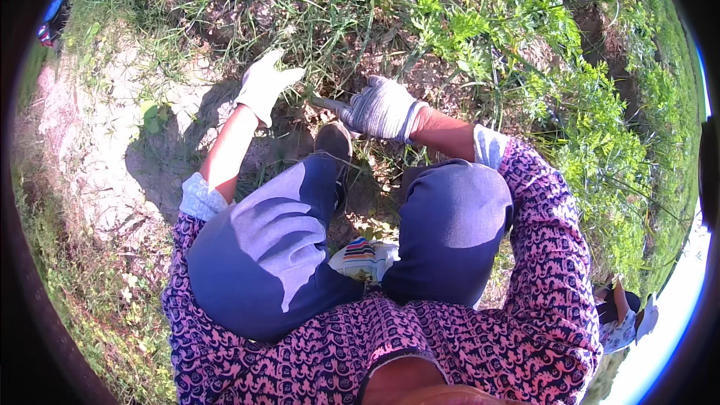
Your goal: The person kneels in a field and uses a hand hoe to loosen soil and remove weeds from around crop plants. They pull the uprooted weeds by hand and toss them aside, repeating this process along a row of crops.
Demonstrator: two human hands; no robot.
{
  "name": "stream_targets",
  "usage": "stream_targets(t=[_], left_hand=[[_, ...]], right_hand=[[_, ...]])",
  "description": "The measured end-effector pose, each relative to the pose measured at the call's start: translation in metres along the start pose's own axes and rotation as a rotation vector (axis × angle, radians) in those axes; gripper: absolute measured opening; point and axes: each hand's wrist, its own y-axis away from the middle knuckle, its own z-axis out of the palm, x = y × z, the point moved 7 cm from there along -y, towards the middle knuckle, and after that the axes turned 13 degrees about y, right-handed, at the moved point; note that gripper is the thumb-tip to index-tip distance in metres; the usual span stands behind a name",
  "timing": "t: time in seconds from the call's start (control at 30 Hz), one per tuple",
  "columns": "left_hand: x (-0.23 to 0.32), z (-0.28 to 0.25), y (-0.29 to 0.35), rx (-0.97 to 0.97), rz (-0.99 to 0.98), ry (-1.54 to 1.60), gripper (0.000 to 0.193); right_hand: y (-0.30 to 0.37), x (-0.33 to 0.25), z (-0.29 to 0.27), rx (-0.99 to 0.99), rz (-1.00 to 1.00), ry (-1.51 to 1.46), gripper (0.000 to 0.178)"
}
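Note:
My left hand, in a pale glove bright with sun, is at the edge of a tuft of grass. Its thumb stands apart from the fingers, and I see nothing held between them. To its right, my right hand is closed in a grey-white knitted glove. From that fist a narrow greyish-brown piece points left, low over the soil at the base of the grass; its kind is unclear. A dark shoe lies just below it, between the two hands.
Leafy, feathery green plants grow thickly on the right. Dry pale soil lies on the left. Between my bent knees is a white bag-like thing with coloured stripes. Another person is at the lower right edge.

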Motion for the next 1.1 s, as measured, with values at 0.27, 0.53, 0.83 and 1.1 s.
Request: stream_targets(t=[0.27,0.53,0.83,1.1], left_hand=[[-0.041,-0.006,-0.01,0.062,-0.176,-0.01,0.088],[-0.069,0.023,-0.027,-0.069,-0.433,0.488,0.017],[-0.074,0.0,-0.01,-0.036,-0.364,0.363,0.009],[-0.109,-0.001,-0.019,0.034,-0.516,0.435,0.006]], right_hand=[[0.146,0.061,-0.085,0.194,0.619,-0.187,0.014],[0.077,0.086,-0.007,0.205,0.944,-0.308,0.018],[0.135,0.087,0.01,0.339,0.848,-0.603,0.023],[0.003,0.114,0.004,0.383,0.759,-0.515,0.019]])
